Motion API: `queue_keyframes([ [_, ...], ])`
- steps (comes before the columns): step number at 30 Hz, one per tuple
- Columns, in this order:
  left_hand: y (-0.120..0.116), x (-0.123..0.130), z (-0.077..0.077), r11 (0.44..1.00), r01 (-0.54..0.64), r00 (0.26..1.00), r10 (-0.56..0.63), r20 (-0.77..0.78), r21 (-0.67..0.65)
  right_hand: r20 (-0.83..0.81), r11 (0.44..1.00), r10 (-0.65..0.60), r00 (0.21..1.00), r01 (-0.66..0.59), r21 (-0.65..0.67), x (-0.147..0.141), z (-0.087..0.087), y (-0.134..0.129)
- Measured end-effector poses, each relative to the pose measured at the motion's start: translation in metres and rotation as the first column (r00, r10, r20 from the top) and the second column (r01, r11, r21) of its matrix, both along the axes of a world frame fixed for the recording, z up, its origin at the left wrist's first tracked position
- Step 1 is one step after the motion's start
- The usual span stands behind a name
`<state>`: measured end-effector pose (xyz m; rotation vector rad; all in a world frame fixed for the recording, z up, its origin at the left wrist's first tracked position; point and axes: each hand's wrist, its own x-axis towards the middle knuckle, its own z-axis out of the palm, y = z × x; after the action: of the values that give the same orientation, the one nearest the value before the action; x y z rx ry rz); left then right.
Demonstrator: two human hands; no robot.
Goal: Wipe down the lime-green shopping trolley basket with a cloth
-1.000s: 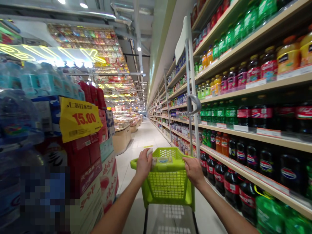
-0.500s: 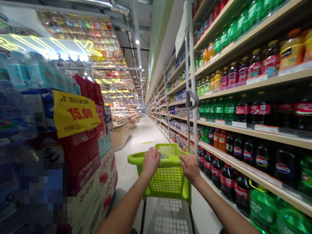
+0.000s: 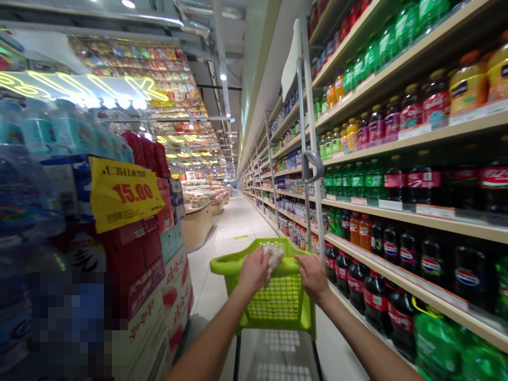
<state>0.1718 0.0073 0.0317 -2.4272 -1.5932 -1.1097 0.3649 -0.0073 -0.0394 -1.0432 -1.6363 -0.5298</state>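
Ahead of me stands a lime-green shopping cart (image 3: 273, 304) with a lattice basket and dark legs. My left hand (image 3: 254, 271) is closed on a crumpled whitish cloth (image 3: 273, 257), which lies over the middle of the cart's handle. At the handle's right end, my right hand (image 3: 313, 276) has its fingers wrapped round the green bar. The cloth covers part of the handle's centre. Through the lattice I can make out no goods.
Shelves of soda bottles (image 3: 420, 174) line the right side, close to the cart. A grey handle on a pole (image 3: 312, 166) stands by them. Stacked drink cartons with a yellow price sign (image 3: 125, 193) crowd the left. A pale tiled aisle (image 3: 228, 217) runs ahead past wooden display bins (image 3: 197, 225).
My left hand has slid rightward along the handle, and the cloth now shows beyond its fingers. My right hand keeps its hold. The view has tipped slightly upward.
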Motion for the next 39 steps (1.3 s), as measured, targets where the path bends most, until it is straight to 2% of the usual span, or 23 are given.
queue_keyframes([
  [3,-0.005,0.037,-0.005,0.996,0.084,0.992,-0.082,-0.098,0.010,0.007,1.000,0.006,1.000,-0.006,-0.006,-0.004,-0.001,0.000],
  [5,-0.009,0.051,-0.009,0.993,0.110,0.982,-0.101,-0.158,0.051,-0.001,1.000,0.017,1.000,-0.017,0.009,-0.004,-0.003,0.000],
  [9,-0.017,0.056,-0.014,0.959,0.222,0.952,-0.174,-0.254,0.178,-0.110,0.999,0.033,0.993,-0.030,0.034,-0.003,-0.006,0.000],
  [12,-0.016,0.049,-0.013,0.932,0.322,0.919,-0.266,-0.290,0.165,-0.106,0.998,0.052,0.993,-0.049,0.025,0.000,-0.007,-0.001],
  [15,-0.005,0.023,-0.008,0.969,0.231,0.959,-0.211,-0.187,0.093,-0.057,0.998,0.054,0.997,-0.052,0.025,0.003,-0.007,-0.001],
  [19,0.015,-0.031,-0.004,0.995,-0.024,0.998,0.030,-0.060,0.100,-0.047,0.999,0.044,0.998,-0.043,0.025,-0.001,-0.007,0.001],
  [21,0.017,-0.039,-0.006,0.988,-0.099,0.994,0.103,-0.028,0.118,-0.066,0.999,0.035,0.997,-0.033,0.037,-0.006,-0.007,0.000],
  [23,0.013,-0.022,-0.012,0.988,-0.074,0.997,0.078,-0.029,0.134,-0.080,0.999,0.030,0.996,-0.027,0.042,-0.009,-0.007,-0.001],
  [26,0.002,0.023,-0.022,0.978,0.085,0.994,-0.069,-0.090,0.188,-0.063,0.999,0.034,0.997,-0.032,0.044,-0.006,-0.007,-0.003],
  [28,0.000,0.038,-0.025,0.958,0.166,0.982,-0.139,-0.128,0.233,-0.038,0.998,0.029,0.999,-0.027,0.051,0.000,-0.007,-0.002],
  [30,0.005,0.025,-0.026,0.950,0.151,0.985,-0.123,-0.118,0.274,-0.025,0.998,0.014,1.000,-0.012,0.062,0.007,-0.008,0.000],
  [34,0.026,-0.044,-0.026,0.947,-0.096,0.995,0.093,0.025,0.307,-0.026,0.998,-0.041,0.999,0.042,0.053,0.010,-0.009,0.005],
  [35,0.030,-0.054,-0.027,0.943,-0.122,0.993,0.116,0.040,0.310,-0.028,0.998,-0.056,0.998,0.057,0.040,0.008,-0.009,0.005],
  [37,0.032,-0.051,-0.032,0.931,-0.109,0.994,0.098,0.047,0.348,-0.021,0.997,-0.080,0.997,0.081,0.014,0.003,-0.007,0.004],
  [39,0.029,-0.024,-0.037,0.914,-0.016,1.000,0.011,0.014,0.405,0.011,0.996,-0.088,0.996,0.088,0.002,-0.002,-0.005,0.004],
])
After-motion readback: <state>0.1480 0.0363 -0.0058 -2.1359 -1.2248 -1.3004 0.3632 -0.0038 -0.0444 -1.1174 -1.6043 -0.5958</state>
